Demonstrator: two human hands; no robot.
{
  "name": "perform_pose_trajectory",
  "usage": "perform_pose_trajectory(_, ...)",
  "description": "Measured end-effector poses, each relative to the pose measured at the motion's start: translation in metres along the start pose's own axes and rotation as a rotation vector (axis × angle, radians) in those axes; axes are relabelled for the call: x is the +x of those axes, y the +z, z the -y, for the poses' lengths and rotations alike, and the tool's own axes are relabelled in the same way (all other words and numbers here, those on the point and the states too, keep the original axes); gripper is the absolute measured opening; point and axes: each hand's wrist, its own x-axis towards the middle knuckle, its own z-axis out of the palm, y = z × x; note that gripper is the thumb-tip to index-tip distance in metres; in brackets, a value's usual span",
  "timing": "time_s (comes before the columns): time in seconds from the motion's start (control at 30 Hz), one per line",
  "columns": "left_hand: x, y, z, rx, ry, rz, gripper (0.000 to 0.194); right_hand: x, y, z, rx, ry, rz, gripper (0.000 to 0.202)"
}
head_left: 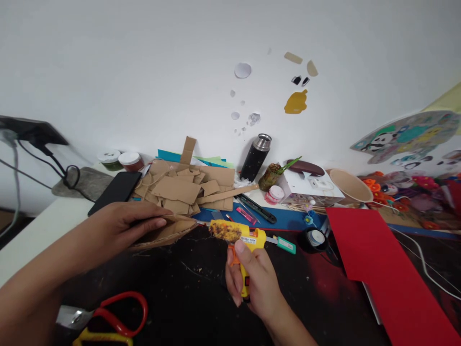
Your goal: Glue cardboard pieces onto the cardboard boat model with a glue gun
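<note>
Your right grip (256, 275) is closed around the yellow glue gun (230, 231), whose nozzle (203, 223) points left. Your left grip (131, 223) pinches a bent cardboard piece (173, 233) just left of the gun; whether they touch, you cannot tell. Beyond the gun stands a black bottle (254, 162); scissors (79, 317) lie left of the gun, nearer you; right of it, a red sheet (389, 278).

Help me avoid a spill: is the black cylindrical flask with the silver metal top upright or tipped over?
Upright: the flask stands in front of the white wall, its silver top uppermost.
</note>
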Motion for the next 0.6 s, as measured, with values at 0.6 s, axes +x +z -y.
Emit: perform_pose_trajectory(0.6,0.0027,0.0003,0.0016,-0.045,0.047,0.011,0.037,0.0019,0.0021,0.0028,0.045,0.015,0.039,0.059)
